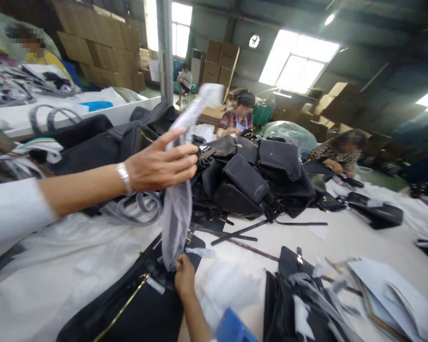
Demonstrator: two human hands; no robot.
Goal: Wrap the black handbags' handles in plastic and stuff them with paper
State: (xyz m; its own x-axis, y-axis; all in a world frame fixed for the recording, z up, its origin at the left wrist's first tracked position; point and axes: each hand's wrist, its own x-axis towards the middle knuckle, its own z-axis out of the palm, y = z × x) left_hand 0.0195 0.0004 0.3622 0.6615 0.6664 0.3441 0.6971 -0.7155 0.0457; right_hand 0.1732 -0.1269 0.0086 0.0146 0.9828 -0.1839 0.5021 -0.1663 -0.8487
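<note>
My left hand (160,161), with a silvery band at its wrist, is closed around a long strip wrapped in whitish film (176,218). It looks like a wrapped bag strap; its upper end sticks up, blurred, above the fingers and its lower part hangs down to a bag. That black bag (139,304), with a gold zipper and a small white tag, lies flat below. Close by the strip's lower end, my right hand (184,275) has its fingers curled at the bag's top edge. What those fingers pinch is hidden.
Black bags (246,175) are piled across the table's middle. Loose black straps (235,232) lie before them. At right are another black bag (288,294) with wrapped straps and pale sheets (392,294). White wrapping (231,285) lies nearby. Several people sit beyond.
</note>
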